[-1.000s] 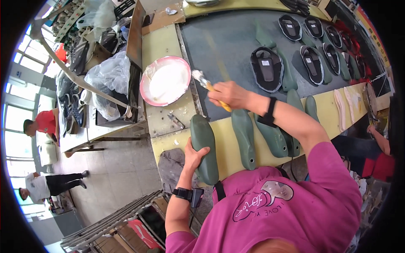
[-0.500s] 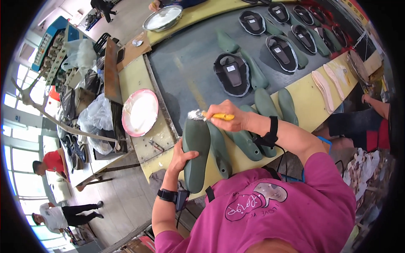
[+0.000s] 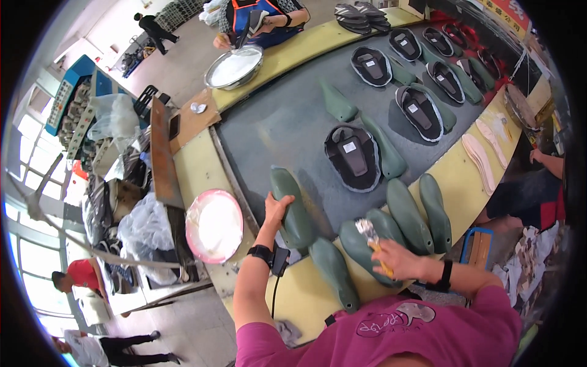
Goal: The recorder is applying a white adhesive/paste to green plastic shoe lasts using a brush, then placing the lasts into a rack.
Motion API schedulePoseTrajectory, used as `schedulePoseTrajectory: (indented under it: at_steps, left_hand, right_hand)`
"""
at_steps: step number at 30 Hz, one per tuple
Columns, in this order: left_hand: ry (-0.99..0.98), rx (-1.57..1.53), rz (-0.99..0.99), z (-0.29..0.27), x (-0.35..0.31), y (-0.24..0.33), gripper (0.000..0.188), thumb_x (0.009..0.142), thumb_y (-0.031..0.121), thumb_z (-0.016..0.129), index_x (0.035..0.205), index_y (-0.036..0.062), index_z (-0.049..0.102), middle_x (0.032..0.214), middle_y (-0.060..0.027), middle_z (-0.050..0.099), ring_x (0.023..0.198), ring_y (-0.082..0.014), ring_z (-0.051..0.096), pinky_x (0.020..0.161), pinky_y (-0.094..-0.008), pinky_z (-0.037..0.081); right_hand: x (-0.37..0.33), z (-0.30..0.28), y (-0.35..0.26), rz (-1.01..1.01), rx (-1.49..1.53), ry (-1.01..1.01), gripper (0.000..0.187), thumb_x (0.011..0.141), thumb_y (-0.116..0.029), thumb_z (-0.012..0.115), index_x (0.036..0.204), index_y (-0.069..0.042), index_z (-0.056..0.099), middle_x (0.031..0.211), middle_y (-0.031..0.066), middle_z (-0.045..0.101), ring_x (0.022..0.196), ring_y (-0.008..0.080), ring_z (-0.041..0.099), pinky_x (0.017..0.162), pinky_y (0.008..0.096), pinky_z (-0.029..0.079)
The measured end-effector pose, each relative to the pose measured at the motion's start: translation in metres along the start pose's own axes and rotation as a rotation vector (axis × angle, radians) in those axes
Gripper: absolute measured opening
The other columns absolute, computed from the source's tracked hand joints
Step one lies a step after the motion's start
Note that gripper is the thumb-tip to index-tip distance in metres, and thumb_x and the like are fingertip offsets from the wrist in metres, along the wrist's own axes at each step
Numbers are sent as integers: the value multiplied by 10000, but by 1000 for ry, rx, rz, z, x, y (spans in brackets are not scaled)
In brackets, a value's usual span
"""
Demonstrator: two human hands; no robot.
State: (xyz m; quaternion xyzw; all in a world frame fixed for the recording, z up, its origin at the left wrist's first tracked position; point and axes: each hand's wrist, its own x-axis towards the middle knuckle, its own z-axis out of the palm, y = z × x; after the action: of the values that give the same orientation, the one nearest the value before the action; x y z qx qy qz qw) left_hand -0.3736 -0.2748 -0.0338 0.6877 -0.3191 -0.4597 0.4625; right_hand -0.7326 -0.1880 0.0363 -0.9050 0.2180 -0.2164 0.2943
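Observation:
My left hand [image 3: 276, 209] is closed round a green shoe last [image 3: 293, 215], which rests over the edge of the grey work surface. In my right hand [image 3: 400, 260] is a brush [image 3: 369, 234] with a yellow handle and white-coated bristles. The bristles hover over the green lasts lying along the near yellow ledge, apart from the held one. One green last [image 3: 333, 274] lies between my two arms, and several more [image 3: 408, 214] are to the right. A pink-rimmed bowl [image 3: 239, 227] of white paste stands left of my left hand.
On the grey surface [image 3: 263, 140], dark shoe uppers [image 3: 353, 157] lie beside green lasts. Pale insoles [image 3: 479, 162] rest on the right ledge. Across the table a person in an apron [image 3: 260, 24] works near a metal bowl [image 3: 235, 66]. Plastic bags [image 3: 147, 226] crowd the left.
My left hand has moved the last up and away onto the grey surface. My right hand, still gripping the brush, has drawn away from it, toward me and right. The view has shifted.

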Motion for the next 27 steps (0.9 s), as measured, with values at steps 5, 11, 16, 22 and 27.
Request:
schedulePoseTrajectory:
  at_steps: [5, 11, 16, 22, 27]
  left_hand:
    - [63, 49, 68, 9, 86, -22, 558, 635, 208, 702, 1047, -64, 442, 921, -193, 591, 812, -292, 605, 714, -372, 486]
    - [178, 784, 449, 45, 50, -38, 852, 634, 355, 712, 1313, 28, 314, 1396, -259, 144, 1284, -443, 164, 957, -570, 259]
    - [-18, 1074, 463, 54, 18, -43, 841, 653, 336, 739, 1352, 156, 309, 1434, -234, 34, 1270, -537, 62, 931, -654, 223]
    - [-63, 979, 547, 25, 112, -21, 789, 691, 258, 723, 1354, 168, 305, 1460, -183, 31, 1268, -547, 56, 912, -701, 217]
    - [-98, 1040, 610, -19, 172, -9, 669, 756, 121, 648, 1344, 153, 329, 1454, -176, 101, 1295, -460, 147, 1003, -558, 262]
  right_hand:
    - [6, 14, -6, 152, -23, -159, 261, 720, -124, 649, 929, -59, 507, 1019, 214, 466, 907, 377, 488, 807, 418, 414]
    - [10, 14, 2, 187, -30, -158, 286, 675, -64, 632, 934, -50, 512, 1023, 247, 470, 929, 396, 493, 818, 430, 413]
    - [10, 16, 3, 158, -17, -162, 291, 666, -69, 627, 934, -30, 518, 1006, 265, 474, 960, 406, 494, 837, 445, 411]
    - [11, 17, -2, 199, -6, -148, 284, 677, -66, 616, 942, -23, 524, 996, 266, 484, 982, 421, 491, 865, 464, 401]
    - [13, 14, -4, 216, 51, -197, 274, 687, -58, 601, 948, -40, 521, 1005, 253, 485, 997, 423, 488, 872, 466, 396]
